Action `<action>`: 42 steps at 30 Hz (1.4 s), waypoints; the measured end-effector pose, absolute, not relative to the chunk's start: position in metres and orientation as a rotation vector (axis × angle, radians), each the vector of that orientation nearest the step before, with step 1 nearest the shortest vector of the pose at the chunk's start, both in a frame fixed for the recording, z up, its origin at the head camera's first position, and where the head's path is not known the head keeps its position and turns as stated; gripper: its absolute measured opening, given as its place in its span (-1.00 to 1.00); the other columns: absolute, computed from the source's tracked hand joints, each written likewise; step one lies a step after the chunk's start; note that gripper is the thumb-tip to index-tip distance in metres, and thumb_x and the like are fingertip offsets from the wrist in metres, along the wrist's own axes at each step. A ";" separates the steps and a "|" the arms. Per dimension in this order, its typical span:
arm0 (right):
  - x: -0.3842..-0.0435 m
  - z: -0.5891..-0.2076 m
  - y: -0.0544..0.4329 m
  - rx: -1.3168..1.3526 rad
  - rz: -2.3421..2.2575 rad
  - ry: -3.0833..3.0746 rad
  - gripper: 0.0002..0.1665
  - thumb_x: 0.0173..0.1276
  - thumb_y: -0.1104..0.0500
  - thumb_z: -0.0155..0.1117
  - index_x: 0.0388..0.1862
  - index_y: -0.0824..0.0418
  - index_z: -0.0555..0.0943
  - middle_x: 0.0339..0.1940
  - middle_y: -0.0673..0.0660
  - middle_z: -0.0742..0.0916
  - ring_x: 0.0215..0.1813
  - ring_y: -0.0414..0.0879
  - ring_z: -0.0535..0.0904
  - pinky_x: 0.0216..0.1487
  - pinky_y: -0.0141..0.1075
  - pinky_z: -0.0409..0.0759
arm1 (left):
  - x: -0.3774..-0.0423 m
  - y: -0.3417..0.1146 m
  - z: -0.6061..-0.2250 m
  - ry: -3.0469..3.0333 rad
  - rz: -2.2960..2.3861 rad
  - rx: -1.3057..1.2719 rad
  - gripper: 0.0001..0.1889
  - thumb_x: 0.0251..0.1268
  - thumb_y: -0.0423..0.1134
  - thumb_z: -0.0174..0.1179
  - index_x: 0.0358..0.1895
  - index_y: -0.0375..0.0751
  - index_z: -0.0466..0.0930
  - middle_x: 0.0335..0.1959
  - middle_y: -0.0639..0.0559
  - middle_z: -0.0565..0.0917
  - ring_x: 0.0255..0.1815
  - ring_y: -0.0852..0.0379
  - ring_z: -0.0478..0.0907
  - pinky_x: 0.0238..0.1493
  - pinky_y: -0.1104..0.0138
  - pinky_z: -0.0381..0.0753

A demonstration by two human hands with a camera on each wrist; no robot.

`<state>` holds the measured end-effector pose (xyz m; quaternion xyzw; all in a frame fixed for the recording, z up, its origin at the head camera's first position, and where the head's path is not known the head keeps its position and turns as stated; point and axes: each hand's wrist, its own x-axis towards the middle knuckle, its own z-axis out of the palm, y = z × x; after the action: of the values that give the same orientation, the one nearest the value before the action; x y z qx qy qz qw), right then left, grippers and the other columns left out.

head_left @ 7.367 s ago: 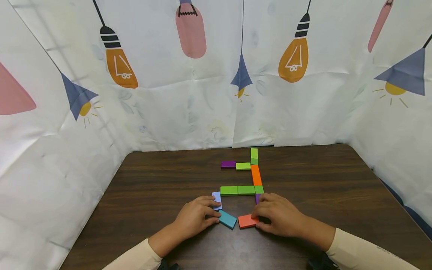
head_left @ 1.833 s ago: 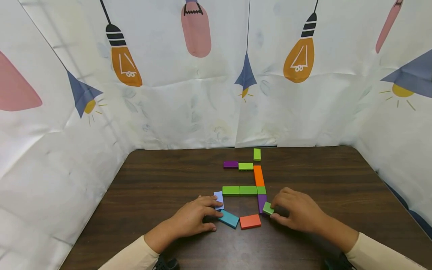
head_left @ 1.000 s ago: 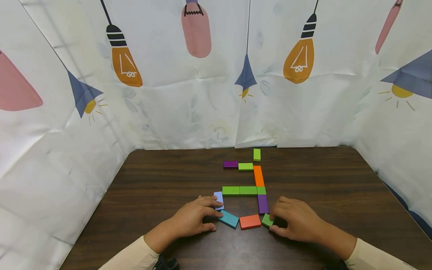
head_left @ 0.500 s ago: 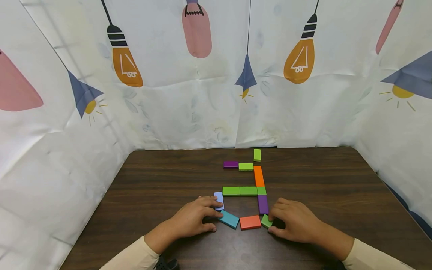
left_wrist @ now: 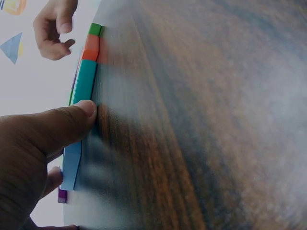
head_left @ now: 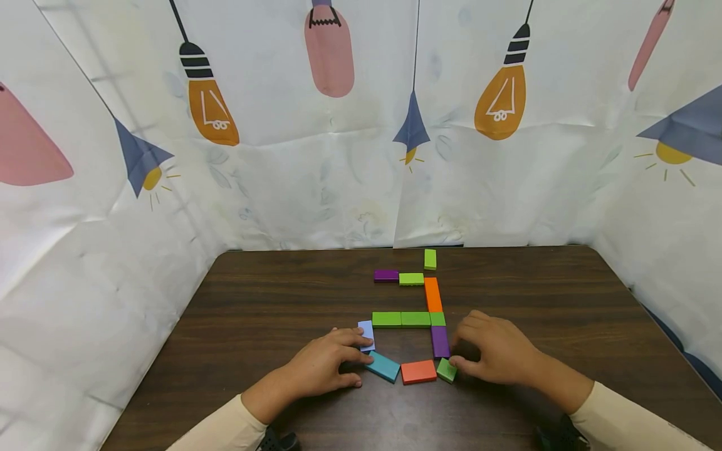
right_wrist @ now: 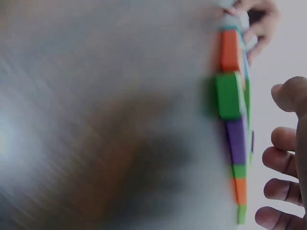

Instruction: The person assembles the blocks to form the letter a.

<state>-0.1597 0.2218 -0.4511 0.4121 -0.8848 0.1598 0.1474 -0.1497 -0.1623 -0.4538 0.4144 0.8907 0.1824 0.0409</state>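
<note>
My left hand (head_left: 321, 361) rests its fingertips on the light blue block (head_left: 366, 336) and the teal block (head_left: 383, 366). In the left wrist view the thumb (left_wrist: 72, 122) lies along the near side of these blocks. My right hand (head_left: 496, 351) hovers just right of the small green block (head_left: 447, 371), apart from it, fingers loosely bent and holding nothing. That green block sits tilted between the red-orange block (head_left: 418, 372) and the lower end of the purple block (head_left: 440, 341). Green blocks (head_left: 400, 320) close the top, so the blocks outline a loop.
Above the loop stands an orange block (head_left: 432, 294), with a lime block (head_left: 411, 279) and dark purple block (head_left: 386, 276) to its left. Another lime block (head_left: 430, 259) lies behind. All rest on the dark wooden table (head_left: 271, 294). A patterned white cloth (head_left: 271, 188) hangs behind.
My right hand left the red-orange block, brought the small green block to the loop's lower right corner, then let go and lifted away. The left hand stayed nearly still.
</note>
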 end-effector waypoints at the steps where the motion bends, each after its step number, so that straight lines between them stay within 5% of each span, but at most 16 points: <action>1: -0.164 -0.449 0.223 1.165 0.446 -2.558 -0.73 0.24 -0.17 0.53 -0.24 -0.12 0.66 -0.24 -0.28 0.62 -0.14 -0.29 0.52 -0.32 -0.33 0.59 | -0.150 -0.163 -0.454 2.728 0.560 1.272 -0.59 0.25 -0.05 0.48 0.17 0.13 0.74 0.39 0.16 0.52 0.52 0.00 0.29 0.40 -0.18 0.31; 22: -0.257 -0.435 0.231 0.763 0.356 -2.820 -0.52 0.43 -0.08 0.33 0.19 0.16 0.67 0.04 0.10 0.71 0.05 0.03 0.62 -0.28 -0.03 0.68 | -0.151 -0.163 -0.454 2.736 0.540 1.284 -0.59 0.26 0.01 0.46 0.17 0.14 0.74 0.40 0.17 0.51 0.53 0.03 0.28 0.42 -0.14 0.29; 30: -0.276 -0.438 0.224 0.779 0.352 -2.917 -0.39 0.50 -0.04 0.24 0.42 0.21 0.53 0.25 0.24 0.64 0.25 0.17 0.54 -0.08 0.10 0.67 | -0.151 -0.162 -0.453 2.741 0.538 1.291 -0.59 0.25 0.00 0.47 0.17 0.13 0.75 0.39 0.16 0.52 0.52 0.01 0.30 0.41 -0.13 0.31; 37: -0.287 -0.444 0.215 0.766 0.376 -2.996 -0.36 0.55 0.05 0.08 0.54 0.20 0.39 0.36 0.33 0.53 0.31 0.27 0.47 -0.40 -0.05 0.54 | -0.150 -0.163 -0.453 2.743 0.542 1.297 -0.59 0.24 0.00 0.48 0.17 0.13 0.75 0.39 0.15 0.53 0.51 0.00 0.32 0.40 -0.15 0.32; 42: -0.293 -0.448 0.210 0.763 0.371 -3.028 -0.36 0.58 0.08 -0.01 0.59 0.18 0.33 0.39 0.36 0.49 0.39 0.33 0.38 -0.04 0.17 0.59 | -0.150 -0.162 -0.453 2.737 0.533 1.265 -0.59 0.26 0.01 0.47 0.18 0.15 0.74 0.40 0.18 0.51 0.53 0.03 0.29 0.43 -0.13 0.28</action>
<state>-0.2929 0.2095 -0.4475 0.2428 -0.9629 0.1179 -0.0018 -0.1499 -0.1625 -0.4531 0.4127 0.8932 0.1741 0.0396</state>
